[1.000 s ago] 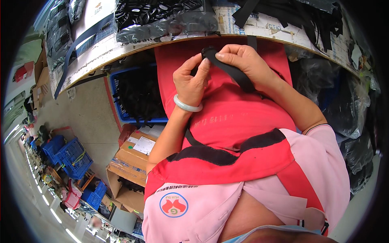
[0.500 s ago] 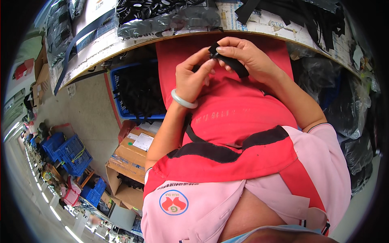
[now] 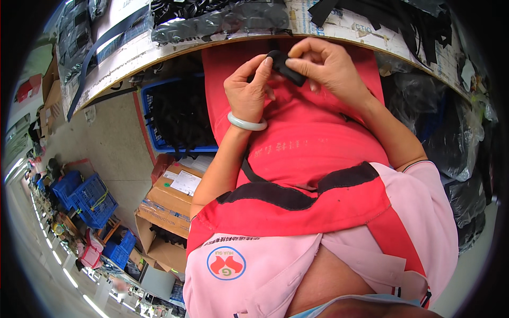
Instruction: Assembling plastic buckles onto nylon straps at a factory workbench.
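Observation:
My left hand, with a pale bangle on the wrist, and my right hand meet just below the edge of the workbench. Together they pinch a short piece of black strap, now bunched small between the fingertips. A black strap tail runs down beside my left forearm over the red apron on my lap.
Piles of black straps and a clear bag of black parts lie on the bench. Under it stands a blue crate filled with black straps. Cardboard boxes sit at my left, blue crates farther off, black bags at my right.
Both hands rose toward the bench edge. The long black strap hanging from them has been drawn in to a short bunched piece between the fingers.

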`<state>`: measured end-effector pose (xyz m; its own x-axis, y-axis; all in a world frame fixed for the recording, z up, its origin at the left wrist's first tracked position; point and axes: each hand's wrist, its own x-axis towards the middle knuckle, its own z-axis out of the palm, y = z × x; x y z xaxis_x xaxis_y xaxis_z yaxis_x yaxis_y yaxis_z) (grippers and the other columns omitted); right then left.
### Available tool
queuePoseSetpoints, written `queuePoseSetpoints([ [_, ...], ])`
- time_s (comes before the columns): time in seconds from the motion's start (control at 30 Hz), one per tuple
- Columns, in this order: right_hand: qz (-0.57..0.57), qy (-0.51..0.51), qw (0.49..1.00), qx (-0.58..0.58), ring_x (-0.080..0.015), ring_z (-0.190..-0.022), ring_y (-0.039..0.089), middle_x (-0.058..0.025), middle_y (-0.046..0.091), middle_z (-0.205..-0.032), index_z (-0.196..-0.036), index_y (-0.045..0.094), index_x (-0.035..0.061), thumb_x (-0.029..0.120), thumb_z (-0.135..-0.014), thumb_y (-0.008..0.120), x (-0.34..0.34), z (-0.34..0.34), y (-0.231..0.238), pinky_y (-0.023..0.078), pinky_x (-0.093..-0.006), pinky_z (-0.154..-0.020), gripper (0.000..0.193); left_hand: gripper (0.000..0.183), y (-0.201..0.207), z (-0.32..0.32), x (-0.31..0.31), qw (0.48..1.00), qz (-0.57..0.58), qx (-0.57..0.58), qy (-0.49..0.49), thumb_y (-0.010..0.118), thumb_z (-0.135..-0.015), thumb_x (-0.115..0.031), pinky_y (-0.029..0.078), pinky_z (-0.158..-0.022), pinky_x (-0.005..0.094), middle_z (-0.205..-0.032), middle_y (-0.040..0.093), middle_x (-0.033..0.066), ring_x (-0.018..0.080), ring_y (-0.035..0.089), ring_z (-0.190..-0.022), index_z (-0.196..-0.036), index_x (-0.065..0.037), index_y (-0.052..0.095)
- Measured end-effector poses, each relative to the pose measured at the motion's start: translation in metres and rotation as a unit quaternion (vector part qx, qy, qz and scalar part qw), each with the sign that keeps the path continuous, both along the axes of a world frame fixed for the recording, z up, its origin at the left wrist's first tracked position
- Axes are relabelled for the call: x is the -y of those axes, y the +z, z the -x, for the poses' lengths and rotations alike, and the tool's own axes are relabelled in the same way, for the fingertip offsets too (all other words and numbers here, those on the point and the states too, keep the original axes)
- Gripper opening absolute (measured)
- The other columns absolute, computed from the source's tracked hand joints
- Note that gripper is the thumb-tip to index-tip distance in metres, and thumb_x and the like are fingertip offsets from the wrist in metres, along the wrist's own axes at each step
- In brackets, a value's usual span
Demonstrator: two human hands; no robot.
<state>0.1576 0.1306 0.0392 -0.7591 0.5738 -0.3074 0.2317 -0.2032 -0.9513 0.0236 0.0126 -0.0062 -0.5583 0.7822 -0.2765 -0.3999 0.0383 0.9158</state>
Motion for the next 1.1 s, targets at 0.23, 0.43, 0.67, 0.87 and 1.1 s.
queuePoseSetpoints([
  [0.23,0.049,-0.019,0.998,0.038,-0.0054,-0.047,0.055,-0.0016,0.061,-0.065,-0.084,0.056,0.0017,0.018,-0.089,0.067,0.002,0.002,-0.017,0.044,-0.0186,-0.043,0.021,0.017,0.002,-0.008,0.001,0.997,-0.015,-0.067,0.019,0.068,-0.088,-0.007,0.039,-0.041,0.0186,-0.079,0.065,0.0026,0.0045,0.052,-0.049,-0.103,0.001,0.069],
  [0.43,0.131,-0.029,0.991,0.026,-0.0069,-0.052,0.056,-0.0006,0.058,-0.066,-0.096,0.057,0.0018,0.028,-0.096,0.059,-0.004,0.007,-0.019,0.047,-0.0194,-0.045,0.026,0.017,-0.005,0.003,0.004,0.999,-0.032,-0.032,-0.023,0.067,-0.087,-0.003,0.039,-0.041,0.0179,-0.082,0.064,0.0022,0.0047,0.052,-0.050,-0.103,0.002,0.069],
  [0.67,0.152,0.009,0.988,-0.021,-0.0013,-0.049,0.048,0.0032,0.056,-0.067,-0.086,0.061,0.0058,0.026,-0.092,0.063,-0.019,0.000,-0.035,0.038,-0.0164,-0.043,0.022,0.018,-0.001,0.013,0.013,0.992,-0.007,0.076,-0.104,0.066,-0.088,-0.005,0.038,-0.040,0.0191,-0.083,0.065,0.0049,0.0061,0.052,-0.051,-0.105,0.003,0.068],
  [0.87,0.060,0.235,0.966,0.090,-0.0056,-0.050,0.053,-0.0006,0.060,-0.065,-0.098,0.066,0.0031,0.014,-0.090,0.061,-0.014,0.006,-0.021,0.042,-0.0189,-0.047,0.015,0.027,0.004,0.031,0.031,0.980,-0.012,0.177,-0.091,0.057,-0.095,-0.016,0.031,-0.040,0.0165,-0.083,0.062,0.0072,0.0070,0.047,-0.051,-0.115,0.002,0.059],
  [1.1,-0.119,0.178,0.972,0.102,-0.0136,-0.065,0.060,-0.0087,0.066,-0.079,-0.110,0.064,0.0026,0.020,-0.090,0.061,-0.005,0.007,-0.056,0.049,-0.0277,-0.063,0.027,0.027,0.026,0.099,0.142,0.986,-0.050,0.160,0.023,0.057,-0.096,-0.017,0.028,-0.037,0.0154,-0.078,0.056,0.0047,0.0036,0.037,-0.049,-0.113,0.003,0.056],
])
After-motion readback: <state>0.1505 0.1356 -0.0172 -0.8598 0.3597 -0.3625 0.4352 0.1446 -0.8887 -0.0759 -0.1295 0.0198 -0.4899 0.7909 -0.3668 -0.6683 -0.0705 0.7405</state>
